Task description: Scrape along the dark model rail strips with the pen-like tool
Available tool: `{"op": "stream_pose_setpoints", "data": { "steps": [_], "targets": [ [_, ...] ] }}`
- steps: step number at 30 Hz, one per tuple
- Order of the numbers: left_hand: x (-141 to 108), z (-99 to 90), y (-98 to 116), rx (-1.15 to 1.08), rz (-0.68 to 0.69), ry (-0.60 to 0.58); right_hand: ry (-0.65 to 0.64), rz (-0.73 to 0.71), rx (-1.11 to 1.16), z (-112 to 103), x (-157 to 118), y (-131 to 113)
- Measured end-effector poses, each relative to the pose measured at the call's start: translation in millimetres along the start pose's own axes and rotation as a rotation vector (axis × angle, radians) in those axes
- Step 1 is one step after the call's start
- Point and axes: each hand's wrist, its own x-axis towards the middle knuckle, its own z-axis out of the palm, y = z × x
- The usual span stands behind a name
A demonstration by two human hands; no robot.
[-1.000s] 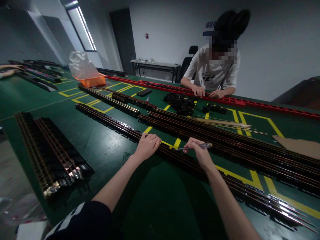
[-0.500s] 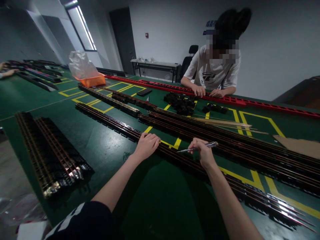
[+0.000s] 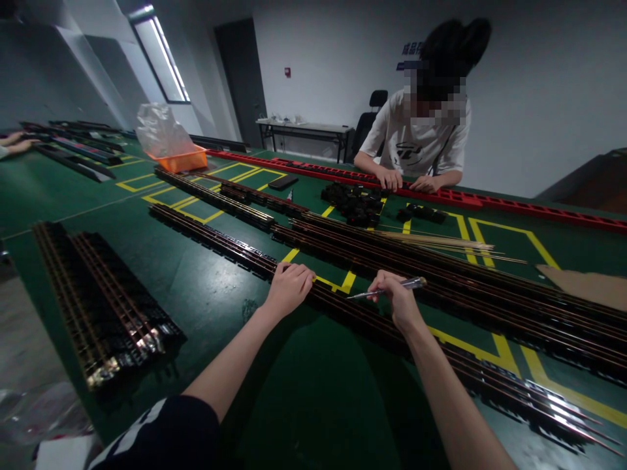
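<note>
In front of me a long black strip [image 3: 353, 314] with thin copper-coloured rods along it runs from the upper left to the lower right. My left hand [image 3: 292, 285] rests over this strip, its fingers closed together and curled over the far edge. My right hand [image 3: 394, 294] pinches a slim screwdriver [image 3: 365, 294], whose handle points up to the right. Its thin tip is at the strip, just right of my left hand; whether it touches a rod, I cannot tell.
More rodded strips [image 3: 441, 274] lie behind, and two short ones [image 3: 98, 294] at the left. Beyond are black parts [image 3: 355, 202], loose thin rods [image 3: 435, 240], a red rail [image 3: 499, 201] under a co-worker's hands [image 3: 406, 180], an orange bin [image 3: 181, 158] and cardboard [image 3: 588, 286].
Both hands keep nearly the same place on the strip, and the screwdriver stays at the same spot. The view has shifted very slightly.
</note>
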Motion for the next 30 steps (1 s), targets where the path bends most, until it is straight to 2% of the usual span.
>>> {"op": "stream_pose_setpoints", "data": {
  "steps": [7,11,14,23,30],
  "targets": [
    [-1,-2.2,13,-0.059,0.056,0.033,0.000,-0.001,-0.012,-1,1,1],
    [0,-0.8,29,-0.096,0.109,0.016,0.012,-0.001,-0.012,0,1,0],
    [0,-0.8,35,-0.088,0.087,-0.008,0.006,0.003,-0.008,0,1,0],
    [5,-6.0,35,-0.059,0.048,-0.085,0.007,0.012,-0.012,-1,0,0],
    [4,-3.8,24,-0.043,0.038,-0.061,-0.054,0.034,-0.081,5,-4,-9]
  ]
}}
